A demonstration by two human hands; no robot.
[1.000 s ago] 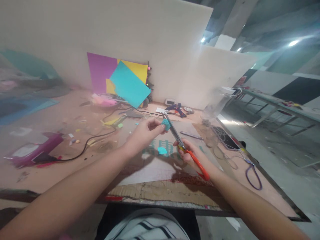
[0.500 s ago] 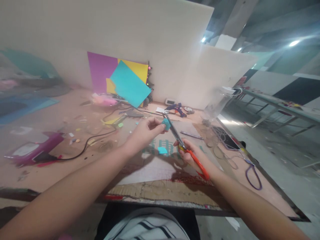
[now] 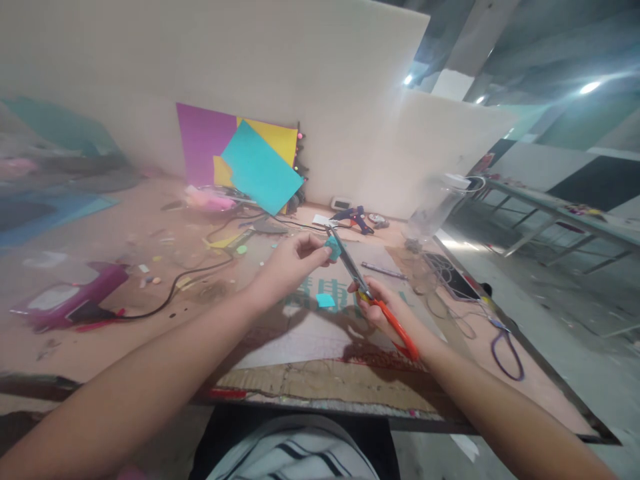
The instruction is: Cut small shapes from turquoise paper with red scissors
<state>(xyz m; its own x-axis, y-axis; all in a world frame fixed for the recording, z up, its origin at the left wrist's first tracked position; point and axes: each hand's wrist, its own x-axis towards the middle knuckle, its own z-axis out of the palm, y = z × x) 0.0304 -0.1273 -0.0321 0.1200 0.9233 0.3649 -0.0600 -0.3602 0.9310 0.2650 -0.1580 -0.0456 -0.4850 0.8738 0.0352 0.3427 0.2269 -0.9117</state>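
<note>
Head view: person's left hand above desk, fingers pinching small teal piece. Right hand grips orange-handled scissors, fingers curled around them near pivot; blades point up and away, alongside teal piece, contact unclear. Below hands, turquoise scrap lies on white sheet with green characters. Purple glue gun at left, dark blue glue gun behind scissors.

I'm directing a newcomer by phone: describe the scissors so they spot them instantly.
On the table, find the white sheet, then the right grip above it, holding scissors. Metal blades and an orange handle set them apart from the turquoise piece in the left grip.
</note>
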